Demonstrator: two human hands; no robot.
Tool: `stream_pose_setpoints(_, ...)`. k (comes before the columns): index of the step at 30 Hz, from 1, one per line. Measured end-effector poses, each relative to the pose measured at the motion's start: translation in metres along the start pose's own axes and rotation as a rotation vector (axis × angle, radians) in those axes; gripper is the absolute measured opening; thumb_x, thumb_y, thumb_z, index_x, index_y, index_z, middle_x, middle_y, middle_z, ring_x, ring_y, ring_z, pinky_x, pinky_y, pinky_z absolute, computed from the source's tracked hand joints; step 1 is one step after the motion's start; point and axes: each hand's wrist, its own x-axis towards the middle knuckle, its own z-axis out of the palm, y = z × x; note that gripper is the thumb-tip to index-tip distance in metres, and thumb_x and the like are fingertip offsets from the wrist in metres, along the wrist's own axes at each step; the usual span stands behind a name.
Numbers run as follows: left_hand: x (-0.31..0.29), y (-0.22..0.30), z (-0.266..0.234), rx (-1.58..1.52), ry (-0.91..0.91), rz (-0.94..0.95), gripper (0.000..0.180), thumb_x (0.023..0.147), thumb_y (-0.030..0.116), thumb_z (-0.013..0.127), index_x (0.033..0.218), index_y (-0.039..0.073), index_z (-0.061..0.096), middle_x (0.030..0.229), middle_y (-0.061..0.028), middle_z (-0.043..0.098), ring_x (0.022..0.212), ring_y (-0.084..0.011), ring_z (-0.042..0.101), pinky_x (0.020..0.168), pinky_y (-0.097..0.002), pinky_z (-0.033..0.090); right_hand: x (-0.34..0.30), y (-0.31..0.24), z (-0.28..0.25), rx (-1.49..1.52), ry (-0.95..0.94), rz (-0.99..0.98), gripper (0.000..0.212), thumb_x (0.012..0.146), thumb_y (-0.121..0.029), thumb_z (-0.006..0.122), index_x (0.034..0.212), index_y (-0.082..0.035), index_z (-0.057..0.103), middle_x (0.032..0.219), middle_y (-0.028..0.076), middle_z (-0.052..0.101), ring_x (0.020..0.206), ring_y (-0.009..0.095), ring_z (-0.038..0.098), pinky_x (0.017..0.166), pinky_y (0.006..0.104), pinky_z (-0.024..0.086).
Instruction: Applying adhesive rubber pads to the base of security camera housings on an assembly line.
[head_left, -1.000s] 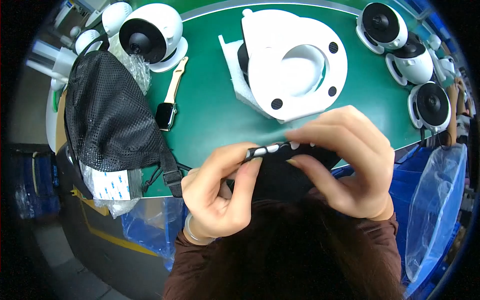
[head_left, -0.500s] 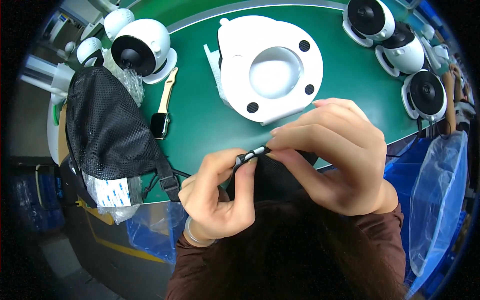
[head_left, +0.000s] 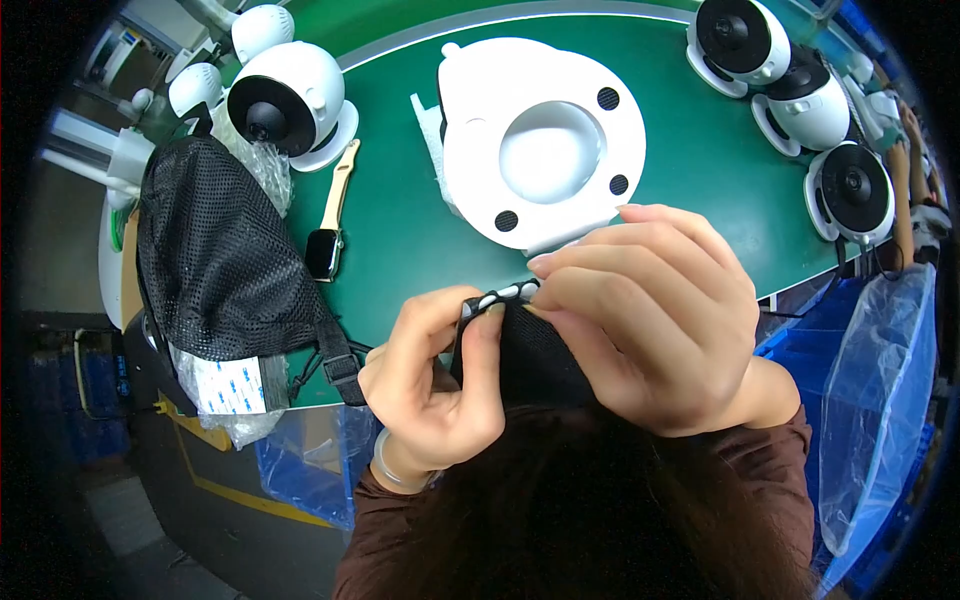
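A piece of black fabric (head_left: 538,355) is pinched between my two hands, its upper edge lined with several small white segments (head_left: 507,293). My left hand (head_left: 435,385) closes thumb and forefinger on the left end of that edge. At the right end, my right hand (head_left: 665,320) pinches the same edge between thumb and forefinger, its other fingers loosely curled. Lower down, the fabric disappears behind dark hair. Just beyond my right hand, a white rounded device (head_left: 475,165) lies on the green table (head_left: 400,250), showing a round recess and dark textured pads.
A black mesh bag (head_left: 215,250) with a buckle strap sits at left, above clear wrap and a printed white sheet (head_left: 230,386). Beside it lies a smartwatch (head_left: 323,253). White camera-like devices (head_left: 292,105) stand at both far sides. Blue bins with clear liners (head_left: 880,370) flank the table.
My right fingertips have shifted slightly along the fabric edge, and more of the white segments show between my hands. Both hands still pinch the fabric. The view has shifted a little.
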Motion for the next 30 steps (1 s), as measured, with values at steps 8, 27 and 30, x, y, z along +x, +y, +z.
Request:
stream_pose_setpoints(8,0.006,-0.007,-0.002,-0.133,0.036,-0.008,0.012,0.07,-0.011,0.055,0.08,-0.004,0.055,0.069,-0.0071,0.057,0.058,-0.0054,0.05,0.048,-0.0137,0.035,0.025,0.014,-0.015,0.17,-0.041,0.022,0.012,0.061,0.003,0.061,0.071,-0.003,0.058,0.093,0.014,0.059,0.08,0.022,0.057,0.071,0.0297,0.043)
stream_pose_setpoints(27,0.032,-0.007,0.007,-0.302,-0.068,-0.018,0.012,0.075,-0.007,0.054,0.087,-0.004,0.054,0.094,-0.0137,0.055,0.075,-0.0117,0.055,0.053,-0.018,0.047,0.057,0.025,0.007,0.245,-0.016,0.247,0.009,0.066,-0.007,0.063,0.071,-0.001,0.059,0.091,0.011,0.056,0.086,0.017,0.053,0.073,0.0234,0.039)
stream_pose_setpoints(30,0.032,-0.008,0.007,-0.298,-0.06,-0.008,0.012,0.075,-0.006,0.054,0.087,-0.005,0.054,0.094,-0.0142,0.056,0.076,-0.0119,0.055,0.053,-0.018,0.047,0.062,0.017,0.007,0.166,-0.038,0.244,0.009,0.066,-0.006,0.064,0.071,0.0,0.059,0.091,0.01,0.056,0.086,0.017,0.054,0.073,0.0231,0.039)
